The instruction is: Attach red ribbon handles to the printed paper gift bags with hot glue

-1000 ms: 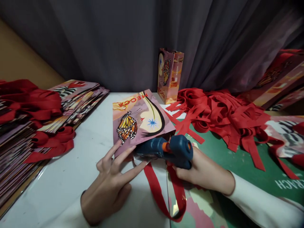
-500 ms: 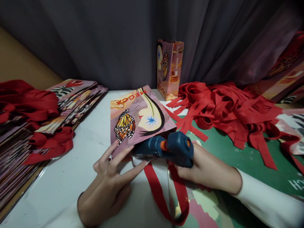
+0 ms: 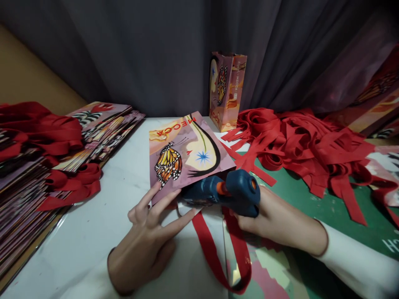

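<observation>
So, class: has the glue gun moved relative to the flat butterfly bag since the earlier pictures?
No. The glue gun sits at the flat bag's near edge as before; only the camera view shifted slightly.

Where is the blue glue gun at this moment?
In the head view, the blue glue gun is just right of centre, held in the right hand. Its nozzle points under the near edge of the butterfly paper bag, beside the left hand.

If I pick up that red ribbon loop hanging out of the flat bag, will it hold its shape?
Probably not. The red ribbon loop lies limp and curved on the table, so it likely flops. It looks thin and light. Its ends vanish under the flat bag near the glue gun, so tugging may drag the bag.
</observation>
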The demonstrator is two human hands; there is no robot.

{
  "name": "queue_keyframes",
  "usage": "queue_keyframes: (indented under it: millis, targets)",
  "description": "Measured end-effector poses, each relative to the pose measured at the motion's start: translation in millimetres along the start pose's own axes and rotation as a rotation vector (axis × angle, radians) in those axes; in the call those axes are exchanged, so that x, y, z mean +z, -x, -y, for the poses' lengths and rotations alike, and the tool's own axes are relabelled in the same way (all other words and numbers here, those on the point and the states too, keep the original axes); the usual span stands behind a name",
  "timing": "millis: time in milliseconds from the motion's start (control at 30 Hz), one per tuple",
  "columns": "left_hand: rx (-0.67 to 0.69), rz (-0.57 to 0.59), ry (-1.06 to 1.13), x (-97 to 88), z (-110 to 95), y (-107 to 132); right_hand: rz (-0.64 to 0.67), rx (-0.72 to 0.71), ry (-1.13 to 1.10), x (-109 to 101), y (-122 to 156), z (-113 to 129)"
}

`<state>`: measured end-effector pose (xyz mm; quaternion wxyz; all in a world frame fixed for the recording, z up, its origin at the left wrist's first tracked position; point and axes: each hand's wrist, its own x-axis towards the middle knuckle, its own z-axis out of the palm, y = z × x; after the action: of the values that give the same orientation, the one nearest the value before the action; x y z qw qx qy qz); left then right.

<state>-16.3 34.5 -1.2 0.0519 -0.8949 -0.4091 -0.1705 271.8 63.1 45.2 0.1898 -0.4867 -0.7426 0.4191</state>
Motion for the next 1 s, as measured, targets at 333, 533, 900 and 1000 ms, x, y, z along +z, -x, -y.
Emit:
queue_keyframes:
  millis: [333,533,900,1000]
  targets:
    - [-0.004,-0.013,0.028,-0.6,-3,-2,-0.061,0.018,0.134,-7,8,-1]
    - [0.011,-0.023,0.050,0.3,-4,-3,-0.046,0.101,0.177,-12,13,4]
    - [-0.053,0.024,0.071,1.1,-10,-7,-0.178,0.033,0.372,-21,29,-3]
    - [-0.048,0.050,0.089,0.3,-11,-7,-0.189,0.032,0.450,-24,33,-11]
